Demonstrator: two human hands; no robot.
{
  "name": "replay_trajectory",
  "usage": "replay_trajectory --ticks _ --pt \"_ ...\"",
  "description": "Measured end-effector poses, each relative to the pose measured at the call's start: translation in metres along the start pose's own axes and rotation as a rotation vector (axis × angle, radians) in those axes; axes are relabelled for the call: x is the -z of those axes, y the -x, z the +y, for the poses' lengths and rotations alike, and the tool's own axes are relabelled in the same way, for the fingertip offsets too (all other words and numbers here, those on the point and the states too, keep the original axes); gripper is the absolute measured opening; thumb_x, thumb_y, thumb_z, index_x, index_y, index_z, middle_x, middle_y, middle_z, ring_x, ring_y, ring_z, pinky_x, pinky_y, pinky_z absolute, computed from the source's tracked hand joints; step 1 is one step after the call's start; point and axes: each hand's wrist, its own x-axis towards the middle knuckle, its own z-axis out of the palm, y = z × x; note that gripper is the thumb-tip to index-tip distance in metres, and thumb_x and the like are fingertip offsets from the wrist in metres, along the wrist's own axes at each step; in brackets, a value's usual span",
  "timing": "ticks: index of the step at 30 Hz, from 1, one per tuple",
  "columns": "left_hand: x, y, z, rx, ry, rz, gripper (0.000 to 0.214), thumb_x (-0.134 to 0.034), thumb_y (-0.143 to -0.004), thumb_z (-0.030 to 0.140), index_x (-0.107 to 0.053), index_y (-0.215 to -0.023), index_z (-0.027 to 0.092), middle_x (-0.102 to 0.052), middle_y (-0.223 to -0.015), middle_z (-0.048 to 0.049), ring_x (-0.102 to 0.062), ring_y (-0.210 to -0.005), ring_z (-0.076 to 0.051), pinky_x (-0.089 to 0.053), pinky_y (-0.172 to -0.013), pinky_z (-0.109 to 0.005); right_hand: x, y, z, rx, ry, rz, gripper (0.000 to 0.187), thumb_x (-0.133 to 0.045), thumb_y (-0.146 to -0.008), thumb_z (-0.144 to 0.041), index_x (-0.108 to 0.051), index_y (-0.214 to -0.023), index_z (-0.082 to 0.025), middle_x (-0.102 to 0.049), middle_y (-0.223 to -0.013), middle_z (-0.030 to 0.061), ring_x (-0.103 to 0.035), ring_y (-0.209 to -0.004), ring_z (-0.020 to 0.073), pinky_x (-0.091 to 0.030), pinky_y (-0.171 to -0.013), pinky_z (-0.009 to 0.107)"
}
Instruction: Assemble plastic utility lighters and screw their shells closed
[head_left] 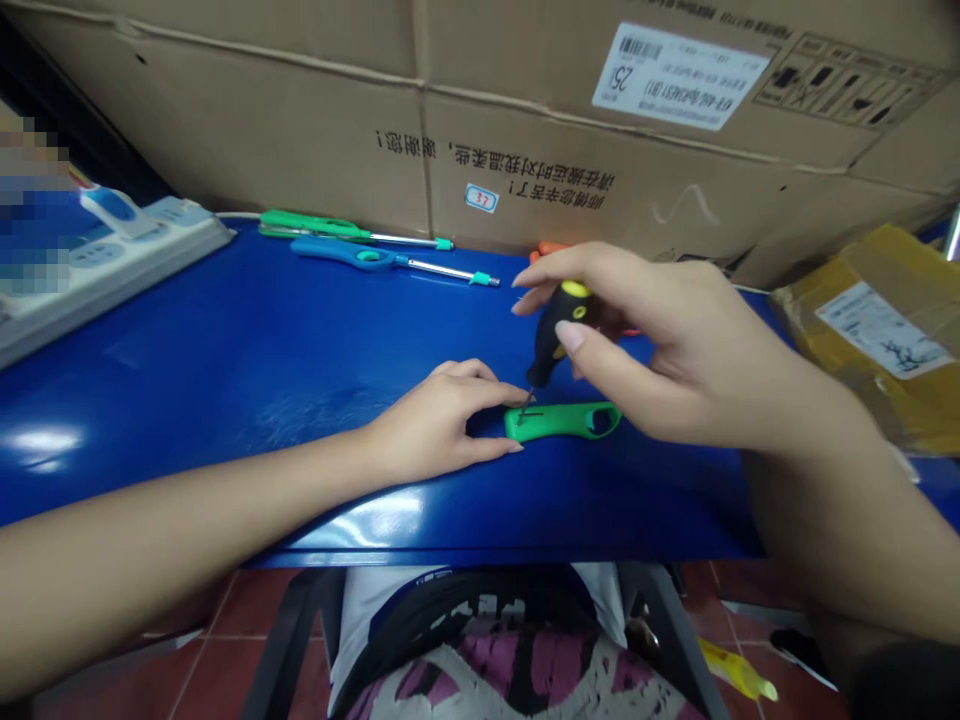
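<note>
My right hand grips a screwdriver with a black and yellow handle, tilted with its shaft pointing down. The screwdriver's tip meets the left end of a green plastic lighter handle lying flat on the blue table. Thumb and fingers of my left hand close around that same left end from both sides. Toward its right end, the green handle has an oval opening with a dark inside. Whether a screw sits under the tip is too small to make out.
Behind lie a green long-necked lighter and a blue one. An orange item is partly hidden by my right hand. A large cardboard box walls off the back; a power strip stands left, a taped carton right.
</note>
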Motion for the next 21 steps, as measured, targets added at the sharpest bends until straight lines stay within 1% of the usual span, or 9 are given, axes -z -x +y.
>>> replay_trajectory --ticks 2,4,8,10,12,14,16,18,21 --pt "0.0 0.001 0.0 -0.013 -0.002 0.011 0.036 -0.078 -0.09 0.033 -0.071 -0.122 0.019 -0.076 -0.112 -0.0067 -0.066 -0.105 -0.024 -0.049 -0.095 -0.041 0.008 -0.005 -0.005 0.102 0.079 -0.104 0.023 -0.051 -0.099 -0.026 -0.063 -0.118 -0.023 -0.073 -0.091 0.002 -0.066 -0.071 0.0177 -0.048 -0.064 0.031" --pt "-0.001 0.002 0.0 -0.027 0.003 0.013 0.034 -0.076 -0.09 0.033 -0.07 -0.121 0.019 -0.075 -0.116 -0.0068 -0.066 -0.109 -0.025 -0.049 -0.097 -0.042 0.009 -0.006 -0.005 0.151 0.167 -0.125 0.016 -0.053 -0.1 -0.034 -0.063 -0.106 -0.023 -0.069 -0.079 -0.0002 -0.06 -0.062 0.0159 -0.042 -0.058 0.03" --pt "-0.002 0.003 0.0 -0.026 -0.012 0.003 0.035 -0.075 -0.092 0.032 -0.069 -0.124 0.019 -0.074 -0.119 -0.0071 -0.065 -0.112 -0.026 -0.047 -0.098 -0.042 0.002 -0.002 0.002 0.091 0.398 0.038 0.04 -0.053 -0.099 -0.059 -0.059 -0.084 -0.022 -0.048 -0.056 -0.0017 -0.045 -0.049 0.0144 -0.026 -0.05 0.03" --pt "-0.002 0.002 0.0 -0.022 -0.029 0.0 0.035 -0.074 -0.092 0.035 -0.07 -0.123 0.02 -0.073 -0.117 -0.0075 -0.064 -0.111 -0.026 -0.047 -0.098 -0.042 0.002 0.0 0.004 0.044 0.435 0.04 0.043 -0.048 -0.1 -0.059 -0.059 -0.084 -0.021 -0.047 -0.057 -0.0001 -0.048 -0.05 0.0157 -0.029 -0.051 0.031" --pt "-0.003 0.002 -0.001 -0.022 -0.037 -0.004 0.035 -0.074 -0.092 0.036 -0.07 -0.123 0.02 -0.071 -0.115 -0.0076 -0.063 -0.109 -0.025 -0.047 -0.098 -0.042 0.005 0.001 0.003 0.044 0.371 -0.015 0.036 -0.045 -0.102 -0.051 -0.062 -0.093 -0.02 -0.057 -0.066 0.0026 -0.056 -0.057 0.018 -0.036 -0.054 0.032" --pt "-0.003 0.003 -0.002 -0.026 -0.047 -0.003 0.035 -0.073 -0.093 0.037 -0.07 -0.123 0.02 -0.069 -0.115 -0.0079 -0.062 -0.109 -0.025 -0.047 -0.098 -0.041 0.007 0.001 0.001 0.094 0.23 -0.09 0.027 -0.043 -0.103 -0.039 -0.063 -0.105 -0.02 -0.068 -0.083 0.0045 -0.063 -0.068 0.0193 -0.045 -0.061 0.032" --pt "-0.003 0.003 -0.003 -0.036 -0.057 -0.002 0.034 -0.072 -0.094 0.038 -0.071 -0.122 0.02 -0.069 -0.118 -0.0084 -0.061 -0.111 -0.026 -0.047 -0.099 -0.042 0.004 0.0 0.001 0.166 0.107 -0.127 0.023 -0.043 -0.104 -0.033 -0.062 -0.109 -0.022 -0.072 -0.095 0.0028 -0.066 -0.075 0.0176 -0.048 -0.066 0.031" --pt "-0.003 0.003 -0.002 -0.036 -0.065 -0.009 0.034 -0.07 -0.094 0.039 -0.071 -0.123 0.02 -0.069 -0.119 -0.0088 -0.061 -0.112 -0.027 -0.047 -0.099 -0.043 -0.001 -0.001 0.004 0.195 0.087 -0.08 0.021 -0.046 -0.105 -0.037 -0.062 -0.1 -0.025 -0.071 -0.086 -0.0014 -0.063 -0.07 0.0147 -0.048 -0.066 0.029" --pt "-0.003 0.003 -0.001 -0.019 -0.074 -0.027 0.04 -0.07 -0.094 0.043 -0.069 -0.127 0.02 -0.07 -0.117 -0.009 -0.062 -0.11 -0.027 -0.048 -0.098 -0.043 -0.007 -0.004 0.009 0.178 0.169 0.057 0.038 -0.051 -0.103 -0.053 -0.059 -0.08 -0.024 -0.056 -0.06 -0.0051 -0.053 -0.055 0.0125 -0.043 -0.06 0.029"
